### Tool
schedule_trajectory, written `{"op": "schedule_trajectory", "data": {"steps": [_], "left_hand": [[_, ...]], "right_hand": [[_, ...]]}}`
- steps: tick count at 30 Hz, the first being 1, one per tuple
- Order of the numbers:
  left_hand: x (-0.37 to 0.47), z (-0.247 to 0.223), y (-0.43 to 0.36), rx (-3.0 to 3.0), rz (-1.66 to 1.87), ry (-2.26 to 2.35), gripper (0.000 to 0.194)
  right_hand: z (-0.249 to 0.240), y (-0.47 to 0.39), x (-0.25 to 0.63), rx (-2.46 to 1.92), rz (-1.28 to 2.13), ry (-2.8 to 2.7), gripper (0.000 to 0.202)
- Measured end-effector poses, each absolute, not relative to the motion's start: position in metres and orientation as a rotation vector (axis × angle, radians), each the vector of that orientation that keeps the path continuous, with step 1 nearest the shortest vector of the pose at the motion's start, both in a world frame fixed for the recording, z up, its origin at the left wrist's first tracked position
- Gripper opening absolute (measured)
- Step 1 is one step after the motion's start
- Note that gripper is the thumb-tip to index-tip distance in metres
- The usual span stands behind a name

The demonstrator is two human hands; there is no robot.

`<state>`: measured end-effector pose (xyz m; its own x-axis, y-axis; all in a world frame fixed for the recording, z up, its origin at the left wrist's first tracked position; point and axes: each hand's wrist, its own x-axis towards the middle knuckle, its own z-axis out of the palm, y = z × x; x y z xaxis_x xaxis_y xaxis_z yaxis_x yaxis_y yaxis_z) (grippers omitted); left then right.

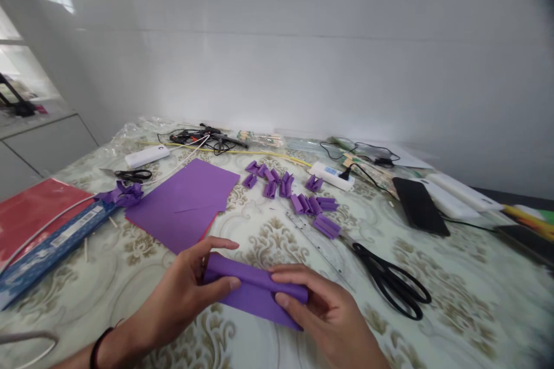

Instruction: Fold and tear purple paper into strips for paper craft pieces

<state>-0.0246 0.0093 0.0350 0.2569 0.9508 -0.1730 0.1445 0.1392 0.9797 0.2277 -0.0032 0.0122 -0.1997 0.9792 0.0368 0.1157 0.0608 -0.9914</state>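
Observation:
A piece of purple paper [259, 298], its far edge rolled over, lies between my two hands. My left hand [190, 279] grips its left end, thumb on the near side and index finger stretched out above. At the right end my right hand [320, 311] pinches the roll between thumb and fingers. Beyond them lie several small folded purple paper pieces [285, 184]. Black-handled scissors [389, 277] rest to the right, and a clear ruler [320, 248] lies just past my right hand. Larger purple sheets [182, 202] with a red edge beneath are at the left.
A blue patterned packet [56, 242] and a red sheet [38, 213] lie at far left, near crumpled purple paper [123, 193] and smaller scissors [132, 175]. A white power strip [332, 176], cables [208, 138] and a black phone [419, 204] are farther back, before the wall.

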Motion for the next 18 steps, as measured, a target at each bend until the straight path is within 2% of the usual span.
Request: {"op": "schedule_trajectory", "data": {"steps": [4, 10, 18], "left_hand": [[-0.023, 0.037, 0.01, 1.314, 0.795, 1.172, 0.038], [-0.026, 0.036, 0.009, 1.467, 0.801, 1.176, 0.025], [-0.027, 0.033, 0.007, 1.606, 0.649, 1.155, 0.017]], "right_hand": [[0.01, -0.004, 0.227, -1.186, 1.222, -1.497, 0.022], [0.02, -0.009, 0.222, -1.211, 1.38, -1.167, 0.051], [0.02, -0.006, 0.226, -1.188, 1.404, -1.245, 0.046]]}}
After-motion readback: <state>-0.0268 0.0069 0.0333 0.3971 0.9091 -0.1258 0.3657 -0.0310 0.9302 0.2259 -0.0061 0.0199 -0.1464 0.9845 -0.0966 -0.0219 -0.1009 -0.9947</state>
